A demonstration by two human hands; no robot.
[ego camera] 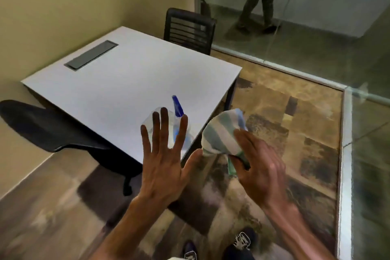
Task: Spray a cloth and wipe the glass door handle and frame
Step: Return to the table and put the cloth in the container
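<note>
A clear spray bottle point(179, 112) with a blue nozzle stands on the near corner of the white table point(118, 82). My left hand point(163, 154) is spread open just in front of the bottle, fingers apart, holding nothing; it hides most of the bottle's body. My right hand point(257, 167) grips a bunched green-and-white striped cloth point(221, 133) to the right of the table corner, above the carpet. A glass wall with a silver frame point(344, 143) runs along the right side; no door handle is visible.
A black office chair point(52, 131) sits at the table's left, another black chair point(190, 29) at its far side. A grey cable hatch point(91, 55) is set in the tabletop. Behind the glass a person's legs point(259, 2) show. Patterned carpet point(285, 133) covers the floor.
</note>
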